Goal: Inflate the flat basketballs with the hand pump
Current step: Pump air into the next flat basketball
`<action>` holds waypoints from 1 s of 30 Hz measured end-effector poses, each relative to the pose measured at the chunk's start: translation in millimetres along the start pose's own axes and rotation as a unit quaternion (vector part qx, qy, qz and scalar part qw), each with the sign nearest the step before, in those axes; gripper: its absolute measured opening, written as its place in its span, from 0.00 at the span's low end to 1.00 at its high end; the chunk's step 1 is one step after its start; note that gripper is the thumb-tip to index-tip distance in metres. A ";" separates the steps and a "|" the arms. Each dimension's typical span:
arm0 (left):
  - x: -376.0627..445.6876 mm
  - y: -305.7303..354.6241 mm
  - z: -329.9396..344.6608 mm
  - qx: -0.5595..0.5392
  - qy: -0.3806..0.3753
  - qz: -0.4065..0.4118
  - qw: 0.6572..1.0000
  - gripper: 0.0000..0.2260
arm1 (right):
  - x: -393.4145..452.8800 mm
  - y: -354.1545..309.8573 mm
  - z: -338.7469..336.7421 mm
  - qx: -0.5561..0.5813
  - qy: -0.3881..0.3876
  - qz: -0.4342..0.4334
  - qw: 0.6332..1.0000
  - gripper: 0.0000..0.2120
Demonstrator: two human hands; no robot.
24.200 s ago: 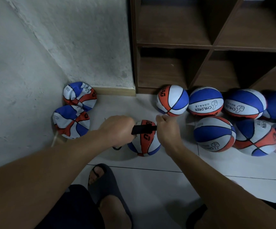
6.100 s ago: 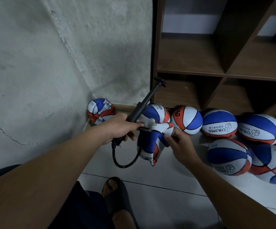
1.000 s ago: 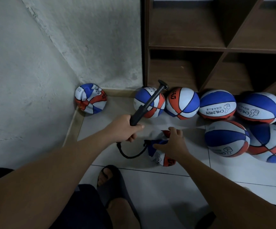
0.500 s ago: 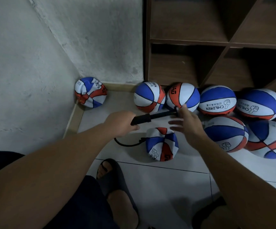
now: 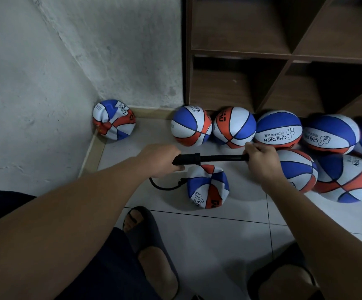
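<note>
Now your right hand (image 5: 261,158) grips the pump (image 5: 208,158) handle, left hand (image 5: 161,160) clasping the barrel, to fill the ball (image 5: 207,187).

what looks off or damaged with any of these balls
Two balls look caved in, not damaged: the crumpled one in the wall corner, and the dented one on the floor under the pump, joined to its hose. The others look round.

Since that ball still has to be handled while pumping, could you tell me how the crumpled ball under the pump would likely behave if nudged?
The flat basketball looks caved in and creased, so it would probably flop and dent rather than roll. The hose plugged into it may tug it back. It likely feels light and slack.
</note>
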State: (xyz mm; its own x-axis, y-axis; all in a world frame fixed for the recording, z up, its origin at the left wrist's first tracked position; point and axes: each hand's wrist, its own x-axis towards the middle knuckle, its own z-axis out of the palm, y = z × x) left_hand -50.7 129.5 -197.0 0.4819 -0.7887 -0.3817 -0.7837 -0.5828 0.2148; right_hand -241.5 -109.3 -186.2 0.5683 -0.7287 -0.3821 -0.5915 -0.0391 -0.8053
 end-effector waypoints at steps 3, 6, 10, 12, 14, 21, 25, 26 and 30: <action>1.1 12.4 -2.6 0.004 0.019 0.006 1.000 0.15 | -9.3 -3.2 8.9 0.039 0.010 0.015 0.999 0.15; 3.1 24.9 -1.1 0.007 0.024 0.014 1.000 0.15 | -23.3 -7.8 27.1 0.044 0.001 -0.002 0.999 0.13; 4.0 37.2 1.1 0.017 0.035 0.010 0.999 0.15 | -33.3 -17.3 42.9 0.046 -0.012 -0.029 0.998 0.14; 2.8 42.7 1.9 0.025 0.037 0.014 0.999 0.13 | -35.9 -17.0 49.7 0.039 -0.019 -0.037 0.998 0.15; 2.4 44.9 3.2 0.044 0.035 0.028 0.998 0.13 | -40.7 -13.6 57.7 0.030 -0.028 -0.036 0.998 0.16; 3.7 41.3 4.0 0.071 0.022 0.053 0.996 0.12 | -41.6 -2.8 68.6 0.018 -0.067 -0.016 0.997 0.16; 5.1 33.6 -1.8 0.045 0.040 0.037 0.997 0.16 | -31.6 -9.1 57.8 0.020 -0.111 0.007 0.994 0.13; 5.2 29.0 -4.6 0.041 0.041 0.029 0.998 0.16 | -26.6 -9.9 50.8 0.035 -0.110 0.018 0.993 0.12; 0.5 2.1 -13.5 0.012 0.004 -0.023 1.000 0.16 | -5.1 -10.1 6.9 0.110 -0.056 0.058 0.991 0.09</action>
State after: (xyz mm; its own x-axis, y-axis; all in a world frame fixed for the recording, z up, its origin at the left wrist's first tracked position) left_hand -46.8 125.2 -184.6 0.5198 -0.7630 -0.3842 -0.7704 -0.6130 0.1750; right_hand -234.4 -100.4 -179.3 0.5704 -0.6388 -0.5164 -0.5252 0.1997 -0.8272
